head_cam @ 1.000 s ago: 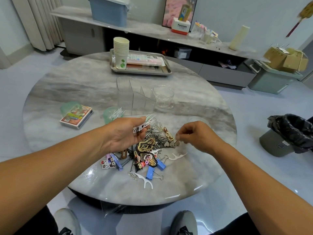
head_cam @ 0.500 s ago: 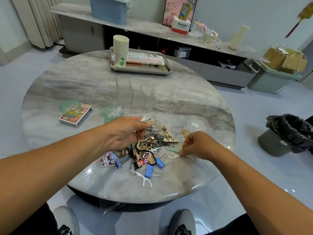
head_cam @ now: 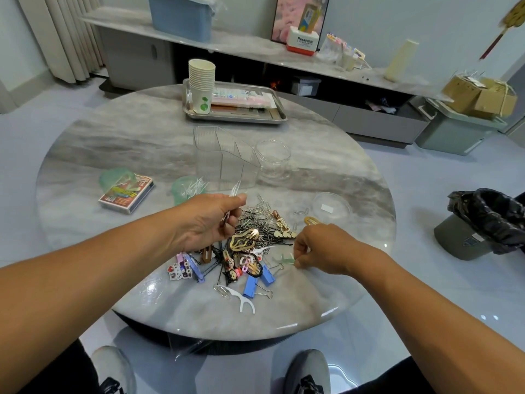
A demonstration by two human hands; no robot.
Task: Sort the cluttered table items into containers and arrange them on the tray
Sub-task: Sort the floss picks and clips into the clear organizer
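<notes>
Floss picks are being culled from the pile [head_cam: 250,251]: left hand [head_cam: 210,220] bunches several white ones, right hand [head_cam: 321,248] pinches a green pick [head_cam: 285,259] off the table, likely bound for the green cup [head_cam: 184,189].

"Panasonic" on the red-and-white box [head_cam: 302,42] on the shelf

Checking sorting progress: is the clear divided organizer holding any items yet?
No, the clear divided organizer stands empty behind the clutter pile.
</notes>
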